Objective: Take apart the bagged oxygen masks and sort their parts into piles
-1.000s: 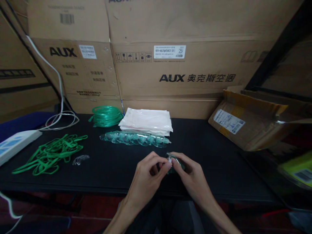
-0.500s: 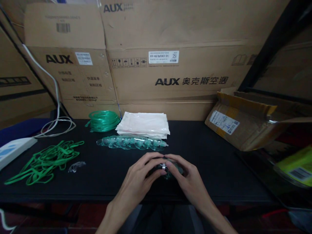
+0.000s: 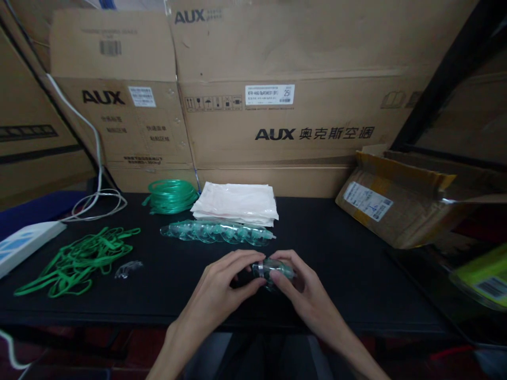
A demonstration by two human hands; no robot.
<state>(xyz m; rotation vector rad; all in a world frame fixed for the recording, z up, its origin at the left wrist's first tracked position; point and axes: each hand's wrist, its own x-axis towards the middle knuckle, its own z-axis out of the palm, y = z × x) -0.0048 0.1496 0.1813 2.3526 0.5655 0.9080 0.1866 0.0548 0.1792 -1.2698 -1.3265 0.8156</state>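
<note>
Currently, clear green piece [image 3: 282,268]: between the two hands near the counter's [image 3: 336,243] front edge; whether it rests on the surface, I cannot tell.
Right hand [image 3: 304,282]: pinching the piece, thumb on the near side and fingers behind; too hard a squeeze could buckle the wall, which looks thin.
Left hand [image 3: 224,282]: thumb and fingers curved about the left end (how firmly they press, if at all, does not show); a loose hold could let that end twist away.
Pale strip [image 3: 261,269]: across the piece's left end; uneven pressure might leave it crooked.
Row of green pieces [image 3: 216,232]: overlapping just beyond the hands; a stray knuckle could knock them out of line.
Small clear bits [image 3: 129,268]: see-through on black, so easily brushed off unnoticed.
Green bands [image 3: 81,258]: tangled beside those bits; tugging one could drag the heap and scatter them.
</note>
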